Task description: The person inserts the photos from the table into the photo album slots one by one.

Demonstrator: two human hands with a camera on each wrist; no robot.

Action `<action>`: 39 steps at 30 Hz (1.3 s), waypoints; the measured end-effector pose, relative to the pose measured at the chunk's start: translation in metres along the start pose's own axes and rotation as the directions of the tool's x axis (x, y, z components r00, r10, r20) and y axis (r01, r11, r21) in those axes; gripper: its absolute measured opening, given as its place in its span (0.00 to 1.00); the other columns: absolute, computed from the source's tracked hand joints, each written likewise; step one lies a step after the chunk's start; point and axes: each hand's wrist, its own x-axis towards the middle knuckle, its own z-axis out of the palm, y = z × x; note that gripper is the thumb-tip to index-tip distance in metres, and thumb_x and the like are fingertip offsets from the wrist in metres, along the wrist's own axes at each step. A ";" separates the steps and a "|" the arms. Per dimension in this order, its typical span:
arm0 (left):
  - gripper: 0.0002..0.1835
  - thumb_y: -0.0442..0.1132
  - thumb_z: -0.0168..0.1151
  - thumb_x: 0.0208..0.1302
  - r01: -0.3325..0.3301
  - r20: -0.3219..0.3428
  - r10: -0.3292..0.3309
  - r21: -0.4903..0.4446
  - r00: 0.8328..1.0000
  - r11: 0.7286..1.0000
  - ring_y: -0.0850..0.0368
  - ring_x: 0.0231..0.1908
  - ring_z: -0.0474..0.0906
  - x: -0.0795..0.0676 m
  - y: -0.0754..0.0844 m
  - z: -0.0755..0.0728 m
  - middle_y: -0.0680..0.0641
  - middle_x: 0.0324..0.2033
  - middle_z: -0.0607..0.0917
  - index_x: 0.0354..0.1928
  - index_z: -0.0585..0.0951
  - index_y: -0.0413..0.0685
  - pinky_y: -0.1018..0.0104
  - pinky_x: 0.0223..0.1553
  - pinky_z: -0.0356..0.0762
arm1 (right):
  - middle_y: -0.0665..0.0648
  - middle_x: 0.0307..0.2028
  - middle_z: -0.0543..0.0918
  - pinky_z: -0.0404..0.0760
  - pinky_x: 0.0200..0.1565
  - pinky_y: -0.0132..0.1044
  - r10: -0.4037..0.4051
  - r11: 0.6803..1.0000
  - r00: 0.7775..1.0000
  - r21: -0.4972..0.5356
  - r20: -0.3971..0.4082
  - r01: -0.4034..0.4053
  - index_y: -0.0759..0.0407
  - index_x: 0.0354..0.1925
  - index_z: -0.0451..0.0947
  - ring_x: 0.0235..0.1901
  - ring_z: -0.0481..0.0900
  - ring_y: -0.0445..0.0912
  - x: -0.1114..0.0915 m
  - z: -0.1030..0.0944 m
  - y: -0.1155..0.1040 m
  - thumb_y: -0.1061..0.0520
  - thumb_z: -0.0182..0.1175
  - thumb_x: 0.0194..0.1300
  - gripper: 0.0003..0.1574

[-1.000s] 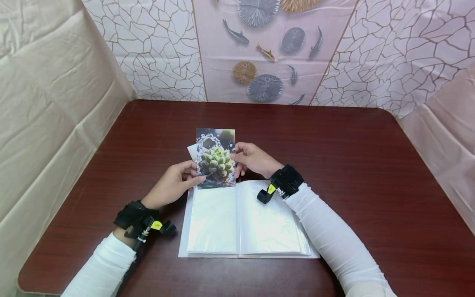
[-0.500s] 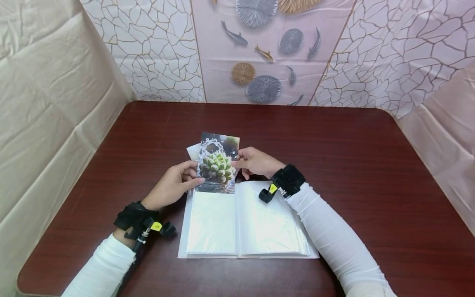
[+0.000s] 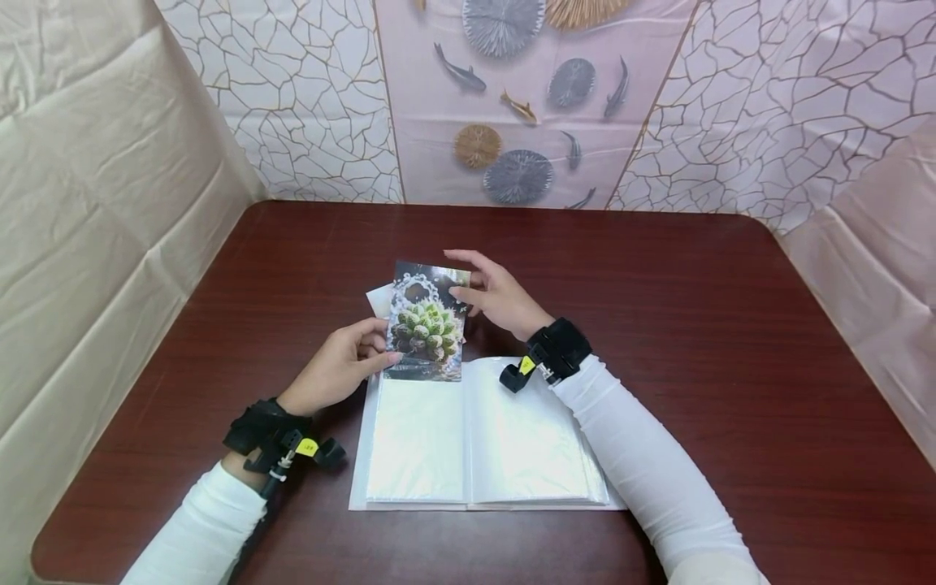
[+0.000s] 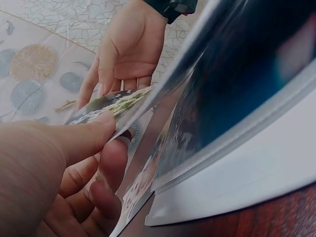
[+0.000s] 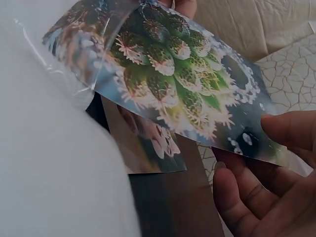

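Note:
A photo of a green succulent [image 3: 426, 329] stands over the top of the open album's [image 3: 537, 439] left page. Its lower end lies under clear pocket film [image 5: 74, 74], seen in the right wrist view. My left hand [image 3: 335, 367] pinches the photo's lower left edge, thumb in front. At the upper right, my right hand [image 3: 506, 302] holds the photo's edge between thumb and fingers, index finger extended beyond it. A second photo [image 5: 153, 143] lies beneath; in the head view only a white corner [image 3: 379, 301] of it shows.
The album lies on a dark red-brown table [image 3: 680, 325]. Patterned cloth [image 3: 512, 106] hangs behind the far table edge, with cream cloth [image 3: 110, 203] on the left. Both wrists wear black camera straps.
The photo has tilted, shifted right and come down slightly toward the album. My right hand has moved up along its right edge to the upper corner. My left hand stays put.

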 end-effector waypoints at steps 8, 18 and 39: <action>0.26 0.43 0.65 0.61 0.004 0.002 -0.004 0.006 1.000 1.000 0.55 0.29 0.75 -0.001 0.002 -0.001 0.46 0.33 0.82 0.59 0.72 0.40 0.63 0.32 0.74 | 0.62 0.31 0.73 0.79 0.35 0.53 -0.076 0.994 0.997 -0.081 0.017 0.077 0.43 0.68 0.67 0.29 0.72 0.55 0.002 0.004 0.002 0.58 0.55 0.69 0.31; 0.30 0.42 0.64 0.62 0.005 0.004 -0.005 0.005 1.000 1.000 0.55 0.29 0.75 -0.002 0.001 -0.001 0.47 0.33 0.82 0.63 0.69 0.38 0.63 0.32 0.73 | 0.61 0.37 0.73 0.77 0.34 0.53 -0.086 0.992 0.994 -0.092 0.066 0.092 0.39 0.68 0.66 0.27 0.69 0.63 -0.001 0.004 0.000 0.59 0.55 0.69 0.33; 0.40 0.43 0.63 0.62 -0.014 0.018 0.014 -0.026 1.000 1.000 0.53 0.25 0.73 -0.001 -0.002 -0.002 0.49 0.29 0.81 0.73 0.57 0.48 0.63 0.28 0.71 | 0.78 0.25 0.67 0.72 0.35 0.54 -0.023 0.992 0.981 -0.116 0.192 0.045 0.49 0.69 0.66 0.26 0.67 0.66 -0.003 0.007 0.004 0.62 0.55 0.68 0.32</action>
